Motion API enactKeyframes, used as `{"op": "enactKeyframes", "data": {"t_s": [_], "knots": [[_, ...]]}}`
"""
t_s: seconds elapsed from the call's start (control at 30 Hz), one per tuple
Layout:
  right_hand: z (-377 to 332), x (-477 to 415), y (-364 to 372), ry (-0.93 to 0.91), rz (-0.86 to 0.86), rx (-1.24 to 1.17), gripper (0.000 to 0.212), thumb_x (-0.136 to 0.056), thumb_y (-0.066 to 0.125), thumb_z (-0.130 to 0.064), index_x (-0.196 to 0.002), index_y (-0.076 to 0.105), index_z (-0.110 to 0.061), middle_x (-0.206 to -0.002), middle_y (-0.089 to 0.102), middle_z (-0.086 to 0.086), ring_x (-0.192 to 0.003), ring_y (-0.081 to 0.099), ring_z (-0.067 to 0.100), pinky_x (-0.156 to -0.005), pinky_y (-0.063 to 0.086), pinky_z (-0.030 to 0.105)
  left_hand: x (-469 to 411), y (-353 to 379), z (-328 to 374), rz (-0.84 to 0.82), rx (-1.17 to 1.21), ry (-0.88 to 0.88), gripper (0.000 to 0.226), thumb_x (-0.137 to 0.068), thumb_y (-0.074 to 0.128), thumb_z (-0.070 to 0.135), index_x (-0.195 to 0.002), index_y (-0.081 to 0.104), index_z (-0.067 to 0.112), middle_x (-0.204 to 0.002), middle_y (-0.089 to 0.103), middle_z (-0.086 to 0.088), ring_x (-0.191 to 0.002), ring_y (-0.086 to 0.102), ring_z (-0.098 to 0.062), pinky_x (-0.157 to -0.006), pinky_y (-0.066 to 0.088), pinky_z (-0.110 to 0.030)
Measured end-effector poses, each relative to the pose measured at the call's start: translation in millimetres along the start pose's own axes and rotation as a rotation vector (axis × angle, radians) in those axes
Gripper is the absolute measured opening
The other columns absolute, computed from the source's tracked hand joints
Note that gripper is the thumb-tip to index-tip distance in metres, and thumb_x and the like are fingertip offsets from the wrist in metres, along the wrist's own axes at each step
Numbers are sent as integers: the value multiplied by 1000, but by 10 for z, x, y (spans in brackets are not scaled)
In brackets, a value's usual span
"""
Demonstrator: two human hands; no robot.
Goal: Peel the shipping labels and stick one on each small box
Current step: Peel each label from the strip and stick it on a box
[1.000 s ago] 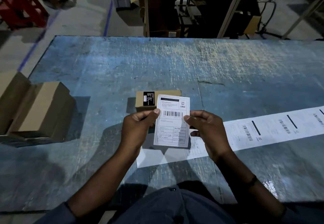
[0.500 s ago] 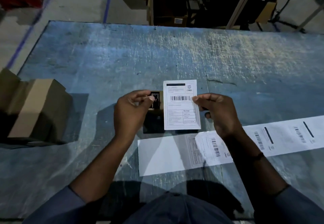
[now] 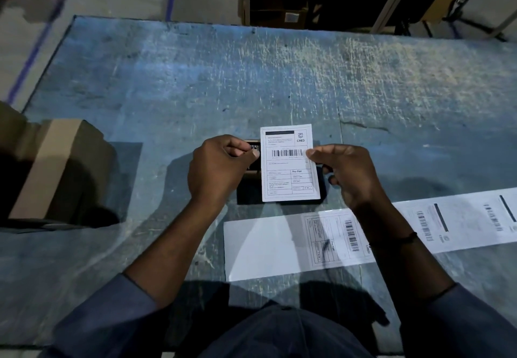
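Note:
A white shipping label point(image 3: 289, 163) with a barcode and "CRED" print lies over a small cardboard box point(image 3: 251, 174) at the table's middle; most of the box is hidden beneath it. My left hand point(image 3: 218, 168) pinches the label's left edge between thumb and fingers. My right hand point(image 3: 344, 171) pinches the right edge. A long white strip of labels point(image 3: 335, 238) lies on the table just in front of the box and runs off to the right, its left end bare backing.
Larger cardboard boxes point(image 3: 53, 167) stand at the left edge of the scratched blue table point(image 3: 251, 77). Beyond the far edge are dark shelving and a carton point(image 3: 279, 13) on the floor. Blue tape lines mark the concrete floor.
The label has moved from in front of the box to over the top of it, held in both hands. The camera has tipped further down and closer.

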State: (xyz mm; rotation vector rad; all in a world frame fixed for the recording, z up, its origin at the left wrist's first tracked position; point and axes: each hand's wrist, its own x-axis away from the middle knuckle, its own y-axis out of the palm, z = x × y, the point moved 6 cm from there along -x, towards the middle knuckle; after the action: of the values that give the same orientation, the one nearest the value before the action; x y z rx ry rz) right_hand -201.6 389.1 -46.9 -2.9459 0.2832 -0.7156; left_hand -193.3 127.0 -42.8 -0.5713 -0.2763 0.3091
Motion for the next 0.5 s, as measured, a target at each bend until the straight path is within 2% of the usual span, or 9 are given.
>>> {"op": "enactKeyframes", "data": {"t_s": [0.2, 0.37, 0.5], "knots": [[-24, 15, 12, -27, -23, -1, 6, -83, 81, -4, -87, 76, -2, -59, 71, -5, -43, 56, 0, -41, 36, 10, 10, 38, 1, -6, -6, 5, 21, -74, 89, 49, -81, 76, 34, -73, 72, 15, -70, 70, -3, -71, 61, -35], [-44, 23, 24, -50, -10, 1, 12, -85, 79, -1, -93, 74, 6, -54, 68, -7, -40, 54, -1, -41, 36, 8, 5, 41, 6, -5, -7, -5, 23, -71, 90, 51, -78, 75, 34, -72, 72, 15, -69, 70, -3, -74, 62, -37], [-56, 12, 28, -92, 30, 108, 7, -83, 82, -6, -87, 78, -1, -55, 70, -9, -44, 58, -2, -47, 42, 11, 4, 51, 15, 1, -32, 0, 26, -70, 91, 51, -78, 74, 34, -72, 71, 15, -69, 69, -3, -73, 62, -37]]}}
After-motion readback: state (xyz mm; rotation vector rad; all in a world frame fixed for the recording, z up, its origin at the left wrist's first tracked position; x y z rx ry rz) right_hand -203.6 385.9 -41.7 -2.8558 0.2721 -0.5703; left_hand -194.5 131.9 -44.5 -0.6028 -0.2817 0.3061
